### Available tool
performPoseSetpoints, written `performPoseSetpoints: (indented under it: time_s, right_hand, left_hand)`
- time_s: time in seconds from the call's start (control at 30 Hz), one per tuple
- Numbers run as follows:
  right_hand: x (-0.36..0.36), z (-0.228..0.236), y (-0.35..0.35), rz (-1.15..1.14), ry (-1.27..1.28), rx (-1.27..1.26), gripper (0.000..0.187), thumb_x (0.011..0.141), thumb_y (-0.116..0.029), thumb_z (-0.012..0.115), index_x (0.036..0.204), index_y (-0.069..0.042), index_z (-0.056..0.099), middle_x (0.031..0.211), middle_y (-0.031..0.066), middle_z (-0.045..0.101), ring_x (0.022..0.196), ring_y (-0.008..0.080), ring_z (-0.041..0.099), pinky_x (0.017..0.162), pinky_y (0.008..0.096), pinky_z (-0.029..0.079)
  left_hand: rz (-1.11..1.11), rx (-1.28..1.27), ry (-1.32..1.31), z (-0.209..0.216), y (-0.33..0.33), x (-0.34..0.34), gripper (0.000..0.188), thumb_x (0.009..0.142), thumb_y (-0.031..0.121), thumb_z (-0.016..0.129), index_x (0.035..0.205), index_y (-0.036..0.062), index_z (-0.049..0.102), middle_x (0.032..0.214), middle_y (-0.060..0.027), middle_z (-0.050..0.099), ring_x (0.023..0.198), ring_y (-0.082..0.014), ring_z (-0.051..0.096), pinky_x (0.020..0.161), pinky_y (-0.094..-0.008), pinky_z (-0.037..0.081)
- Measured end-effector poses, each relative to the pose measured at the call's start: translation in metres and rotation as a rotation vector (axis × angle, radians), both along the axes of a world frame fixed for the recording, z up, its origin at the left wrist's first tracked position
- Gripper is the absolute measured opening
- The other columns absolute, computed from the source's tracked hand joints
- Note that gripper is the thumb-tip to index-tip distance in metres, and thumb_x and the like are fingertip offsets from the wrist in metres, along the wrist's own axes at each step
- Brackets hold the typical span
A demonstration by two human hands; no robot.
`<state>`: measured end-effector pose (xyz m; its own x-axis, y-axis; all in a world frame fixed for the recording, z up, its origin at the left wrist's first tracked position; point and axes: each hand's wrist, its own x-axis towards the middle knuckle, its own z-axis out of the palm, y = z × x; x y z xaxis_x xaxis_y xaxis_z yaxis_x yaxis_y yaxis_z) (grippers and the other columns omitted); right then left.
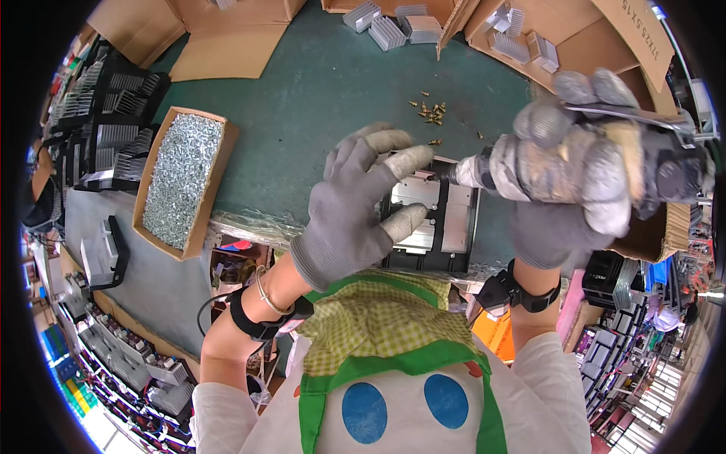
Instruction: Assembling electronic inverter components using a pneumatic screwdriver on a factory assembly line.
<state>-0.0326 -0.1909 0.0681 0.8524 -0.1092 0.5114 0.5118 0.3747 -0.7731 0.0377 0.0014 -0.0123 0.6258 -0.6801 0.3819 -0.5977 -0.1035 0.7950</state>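
Observation:
My left hand (pixel 349 198), in a grey glove with pale worn fingertips, lies over the left side of a black frame (pixel 470 227). Its thumb and fingers are spread, with the thumb over a silver metal plate (pixel 456 219) in the frame. My gloved right hand (pixel 563 163) is wrapped round a power screwdriver (pixel 669 170), somewhat blurred. The tool points left, its tip near the frame's upper edge beside my left fingertips. Whether the tip touches a screw cannot be made out. Several brass-coloured screws (pixel 432 115) lie just beyond the frame.
An open cardboard box (pixel 225 178) full of small silver fasteners stands at the left table edge. Finned silver heat sinks (pixel 387 33) sit at the far side, near open cartons (pixel 605 38). Racks of black finned parts (pixel 113 136) stand at far left; another black-edged part (pixel 102 253) lies on a grey surface.

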Motion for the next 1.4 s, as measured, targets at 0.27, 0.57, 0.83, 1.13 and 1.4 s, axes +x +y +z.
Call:
performPoseSetpoints:
  time_s: [0.27, 0.57, 0.83, 1.13, 1.4]
  right_hand:
    - [-0.017, 0.017, -0.019, 0.219, -0.113, -0.114, 0.058, 0.091, -0.029, 0.062, 0.135, -0.008, 0.030, 0.103, 0.0071, 0.045, 0.085, 0.0185, 0.042, 0.066, 0.0363, 0.042]
    - [-0.037, 0.030, -0.015, 0.273, 0.054, -0.214, 0.066, 0.077, -0.027, 0.079, 0.127, -0.011, 0.038, 0.098, 0.0032, 0.050, 0.089, 0.0194, 0.048, 0.069, 0.0400, 0.049]
    - [-0.033, 0.023, -0.011, 0.290, -0.038, -0.202, 0.067, 0.075, -0.024, 0.081, 0.126, -0.017, 0.038, 0.106, 0.0059, 0.050, 0.096, 0.0227, 0.049, 0.071, 0.0470, 0.049]
    - [-0.036, 0.022, -0.010, 0.272, -0.025, -0.165, 0.066, 0.076, -0.024, 0.080, 0.127, -0.017, 0.038, 0.106, 0.0058, 0.050, 0.096, 0.0225, 0.048, 0.071, 0.0469, 0.049]
    - [-0.016, 0.002, -0.009, 0.050, -0.037, -0.059, 0.065, 0.078, -0.025, 0.078, 0.127, -0.017, 0.037, 0.105, 0.0055, 0.049, 0.096, 0.0221, 0.048, 0.071, 0.0464, 0.048]
  left_hand:
    - [0.034, 0.006, -0.380, 0.015, -0.011, 0.002, 0.024, 0.065, 0.021, 0.081, 0.085, 0.0116, 0.070, 0.079, -0.0033, 0.060, 0.094, -0.0242, 0.060, 0.106, -0.0510, 0.035]
    - [-0.002, 0.032, -0.433, 0.018, -0.009, -0.004, 0.029, 0.064, 0.035, 0.078, 0.075, 0.0113, 0.066, 0.076, -0.0029, 0.060, 0.085, -0.0219, 0.061, 0.103, -0.0506, 0.036]
    - [0.015, 0.064, -0.409, 0.020, -0.008, -0.009, 0.031, 0.064, 0.037, 0.080, 0.075, 0.0109, 0.066, 0.072, -0.0027, 0.058, 0.082, -0.0201, 0.062, 0.103, -0.0478, 0.037]
    - [-0.022, 0.056, -0.398, 0.024, -0.008, -0.010, 0.028, 0.070, 0.034, 0.078, 0.070, 0.0106, 0.063, 0.074, -0.0026, 0.059, 0.080, -0.0200, 0.061, 0.102, -0.0474, 0.038]
    - [0.023, 0.019, -0.020, 0.007, 0.000, -0.005, 0.070, 0.074, 0.040, 0.079, 0.128, 0.0025, 0.055, 0.108, -0.0162, 0.063, 0.108, -0.0345, 0.060, 0.099, -0.0434, 0.043]
